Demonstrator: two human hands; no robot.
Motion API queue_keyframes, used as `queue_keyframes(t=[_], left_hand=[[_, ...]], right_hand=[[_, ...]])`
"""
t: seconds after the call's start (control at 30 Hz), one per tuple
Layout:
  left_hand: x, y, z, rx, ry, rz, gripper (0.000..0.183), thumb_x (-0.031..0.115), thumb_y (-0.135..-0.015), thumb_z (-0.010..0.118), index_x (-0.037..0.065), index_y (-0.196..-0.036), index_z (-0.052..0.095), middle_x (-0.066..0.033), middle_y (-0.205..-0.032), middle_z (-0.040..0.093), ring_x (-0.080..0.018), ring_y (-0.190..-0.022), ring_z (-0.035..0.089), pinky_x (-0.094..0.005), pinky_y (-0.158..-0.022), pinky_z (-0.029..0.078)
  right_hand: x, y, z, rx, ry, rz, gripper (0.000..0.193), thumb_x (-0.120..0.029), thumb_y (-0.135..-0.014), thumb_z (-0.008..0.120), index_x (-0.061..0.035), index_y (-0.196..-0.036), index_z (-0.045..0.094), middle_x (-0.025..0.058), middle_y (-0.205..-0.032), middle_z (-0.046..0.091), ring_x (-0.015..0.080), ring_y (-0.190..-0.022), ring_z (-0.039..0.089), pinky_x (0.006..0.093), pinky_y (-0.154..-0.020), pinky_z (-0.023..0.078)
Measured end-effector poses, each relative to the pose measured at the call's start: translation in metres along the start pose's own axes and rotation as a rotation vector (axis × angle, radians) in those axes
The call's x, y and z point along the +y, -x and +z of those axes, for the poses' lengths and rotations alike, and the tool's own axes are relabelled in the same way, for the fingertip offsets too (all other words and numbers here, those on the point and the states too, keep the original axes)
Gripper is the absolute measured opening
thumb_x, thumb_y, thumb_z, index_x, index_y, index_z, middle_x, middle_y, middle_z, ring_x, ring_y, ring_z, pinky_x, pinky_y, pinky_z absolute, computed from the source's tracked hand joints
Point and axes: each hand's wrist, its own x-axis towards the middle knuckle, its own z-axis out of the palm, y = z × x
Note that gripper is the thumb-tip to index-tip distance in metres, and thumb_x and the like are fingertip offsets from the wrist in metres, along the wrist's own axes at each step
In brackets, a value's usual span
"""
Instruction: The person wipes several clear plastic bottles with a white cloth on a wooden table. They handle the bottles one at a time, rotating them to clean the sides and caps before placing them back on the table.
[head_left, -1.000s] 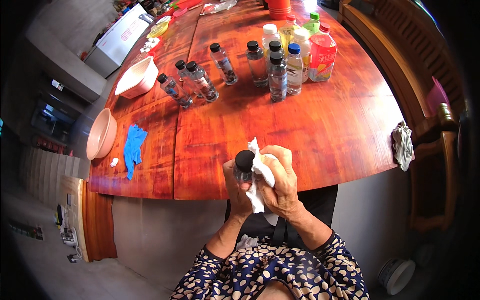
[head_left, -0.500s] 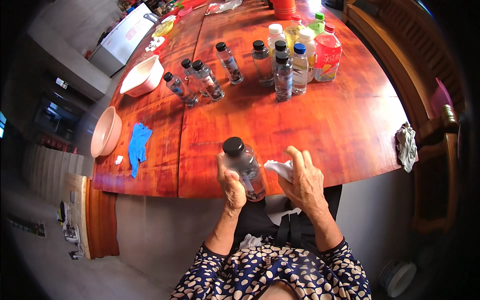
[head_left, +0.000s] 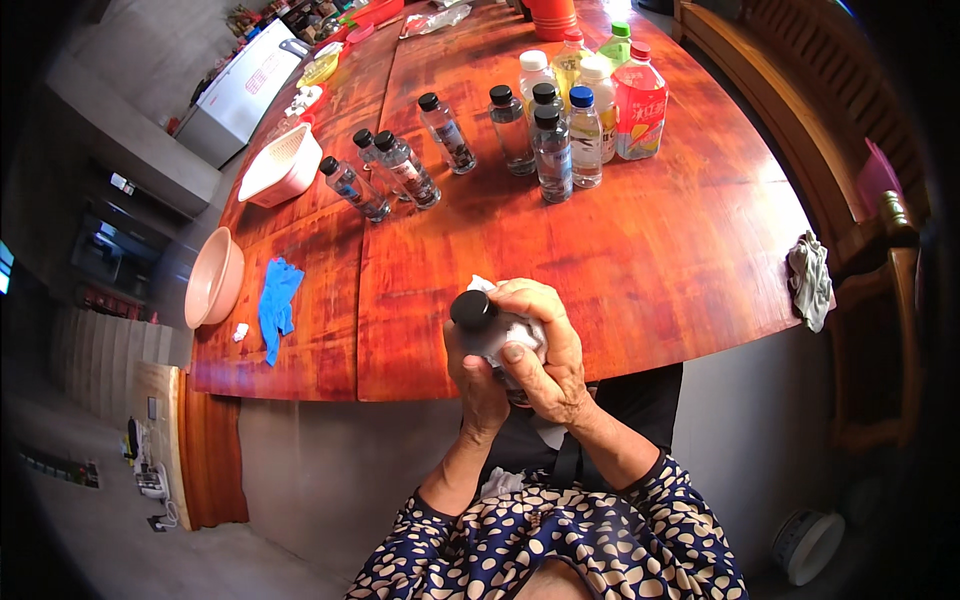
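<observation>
A small clear bottle with a black cap (head_left: 474,312) is held upright over the near edge of the red wooden table (head_left: 660,250). My left hand (head_left: 478,385) grips it from below. Wrapped around the bottle's body is a white cloth (head_left: 512,330), and my right hand (head_left: 545,350) presses that cloth against it. Most of the bottle is hidden by the cloth and fingers.
Several capped bottles (head_left: 545,140) stand in a group at mid-table, more lie slanted to their left (head_left: 385,175). A white basket (head_left: 280,165), a pink bowl (head_left: 212,278) and a blue glove (head_left: 277,305) sit at the left. A grey rag (head_left: 810,278) hangs on a chair at right.
The bottle was uncovered half a second ago with the cloth held aside to the right; now the right hand has closed the cloth around it again.
</observation>
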Motion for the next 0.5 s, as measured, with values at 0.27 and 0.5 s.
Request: queue_keyframes(t=[0.27,0.5], left_hand=[[0.001,0.002,-0.002,0.072,-0.047,-0.023,0.088,0.079,-0.08,0.033,0.004,-0.124,0.043,-0.004,-0.112,0.05,-0.0151,-0.103,0.05,-0.0325,-0.088,0.043],[-0.002,-0.004,-0.01,0.185,-0.039,0.007,0.077,0.075,-0.085,0.031,0.008,-0.123,0.042,-0.0039,-0.109,0.051,-0.0178,-0.102,0.051,-0.0352,-0.088,0.045]], right_hand=[[0.002,0.018,0.003,0.03,0.21,0.036,0.044,-0.028,-0.094,0.048,-0.0004,-0.128,0.045,0.0197,-0.124,0.048,0.0344,-0.114,0.045,0.0429,-0.098,0.035],[0.022,0.049,0.009,0.066,0.184,0.148,0.043,-0.032,-0.096,0.046,-0.0012,-0.126,0.045,0.019,-0.124,0.047,0.0325,-0.116,0.042,0.0417,-0.099,0.032]])
